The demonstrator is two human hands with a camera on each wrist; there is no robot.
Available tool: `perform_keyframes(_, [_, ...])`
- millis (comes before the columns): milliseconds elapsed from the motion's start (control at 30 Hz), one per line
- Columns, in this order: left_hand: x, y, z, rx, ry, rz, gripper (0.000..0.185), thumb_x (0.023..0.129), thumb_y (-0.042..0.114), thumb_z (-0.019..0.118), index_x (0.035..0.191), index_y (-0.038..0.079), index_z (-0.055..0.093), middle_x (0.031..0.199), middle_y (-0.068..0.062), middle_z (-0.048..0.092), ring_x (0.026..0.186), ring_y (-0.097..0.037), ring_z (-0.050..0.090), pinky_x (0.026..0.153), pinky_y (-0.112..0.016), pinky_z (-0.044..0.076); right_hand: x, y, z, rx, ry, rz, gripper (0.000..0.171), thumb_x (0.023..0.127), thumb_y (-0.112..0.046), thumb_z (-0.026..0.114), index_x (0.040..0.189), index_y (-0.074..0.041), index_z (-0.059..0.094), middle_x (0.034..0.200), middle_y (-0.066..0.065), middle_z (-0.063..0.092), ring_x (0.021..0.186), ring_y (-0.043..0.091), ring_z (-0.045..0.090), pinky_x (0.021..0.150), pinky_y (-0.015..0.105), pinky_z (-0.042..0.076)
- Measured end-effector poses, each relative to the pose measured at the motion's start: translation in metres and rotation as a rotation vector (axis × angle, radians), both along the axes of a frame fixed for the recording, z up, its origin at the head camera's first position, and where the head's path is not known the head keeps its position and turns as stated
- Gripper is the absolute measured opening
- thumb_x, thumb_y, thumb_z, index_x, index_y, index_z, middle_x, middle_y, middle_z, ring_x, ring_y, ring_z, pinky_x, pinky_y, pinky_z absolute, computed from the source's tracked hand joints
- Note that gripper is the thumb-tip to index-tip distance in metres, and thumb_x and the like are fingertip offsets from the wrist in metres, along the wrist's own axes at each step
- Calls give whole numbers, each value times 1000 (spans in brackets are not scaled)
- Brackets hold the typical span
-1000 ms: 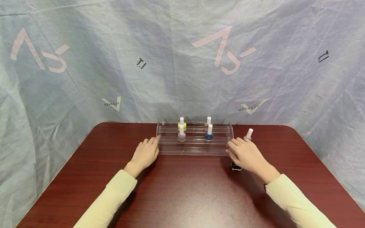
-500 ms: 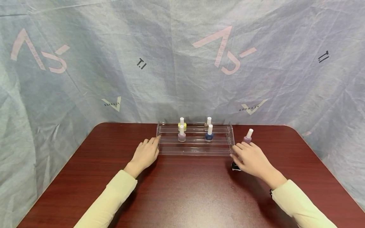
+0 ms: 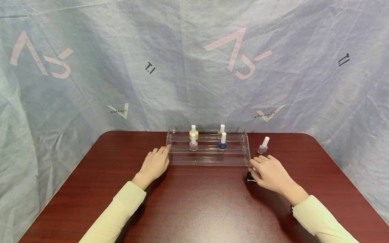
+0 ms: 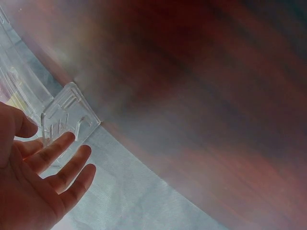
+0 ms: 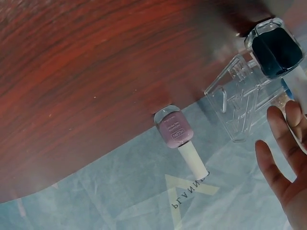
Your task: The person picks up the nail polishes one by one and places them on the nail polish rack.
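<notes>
My left hand (image 3: 154, 163) rests at the left end of a clear acrylic tiered rack (image 3: 209, 160), fingers extended against its side panel (image 4: 72, 112). At the rack's front right corner, my right hand (image 3: 270, 172) is over a dark nail polish bottle (image 5: 277, 51), which stands on the table. Its white cap (image 5: 298, 84) shows between thumb and fingers in the head view; the right wrist view has the fingertips right by it. Behind that hand stands a mauve nail polish bottle (image 3: 262, 148) with a white cap.
On the rack stand a yellow bottle (image 3: 196, 134), a brownish one (image 3: 219, 135) behind, a pale mauve one (image 3: 193, 145) and a blue one (image 3: 223, 145) in front. The reddish-brown table (image 3: 194, 202) ends at a grey cloth backdrop (image 3: 182, 67).
My right hand has moved off the rack's right end, toward me and slightly right, to the dark bottle. This uncovers the mauve bottle. The left hand stays in place.
</notes>
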State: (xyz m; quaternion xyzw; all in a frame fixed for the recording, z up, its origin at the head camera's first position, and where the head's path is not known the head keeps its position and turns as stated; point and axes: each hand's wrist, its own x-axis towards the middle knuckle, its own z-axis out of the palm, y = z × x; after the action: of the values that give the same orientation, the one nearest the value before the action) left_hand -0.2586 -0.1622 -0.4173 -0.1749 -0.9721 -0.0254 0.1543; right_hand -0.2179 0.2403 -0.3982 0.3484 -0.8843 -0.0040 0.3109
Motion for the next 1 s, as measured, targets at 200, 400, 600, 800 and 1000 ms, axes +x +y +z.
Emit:
perform_keyframes(200, [0,0,-1,-4,6,-2,47,90,18,49,136,7,41,123,-9,55,104,-32,54,82,-45,45,1,2,-2,14,3,-6,10,70,-17,64,73,-14,55,69,-4,54,66,16,53,54,30,34])
perform_keyframes(400, [-1,-1,-1,-4,4,1,48,90,18,49,136,7,41,123,-9,55,104,-32,54,82,-45,45,-1,3,-4,13,14,6,10,71,-17,64,74,-13,55,70,-2,55,68,19,55,55,33,37])
perform_keyframes(600, [-1,0,-1,-2,-7,6,48,90,18,50,136,8,40,124,-10,55,105,-33,53,83,-45,45,-1,3,-4,15,19,15,10,72,-17,64,74,-12,55,71,-1,56,69,20,55,56,33,37])
perform_keyframes(800, [-1,0,-1,-5,-8,7,48,90,18,49,137,8,40,124,-9,55,105,-33,53,83,-45,45,-1,4,-3,15,23,26,11,71,-17,64,77,-11,58,73,0,58,71,21,57,56,34,38])
perform_keyframes(1000, [-1,-1,-1,-3,-1,2,48,90,18,48,136,8,41,124,-9,55,105,-33,53,83,-46,45,-1,4,-3,12,23,37,11,71,-16,65,76,-11,57,72,-1,56,72,21,58,57,34,38])
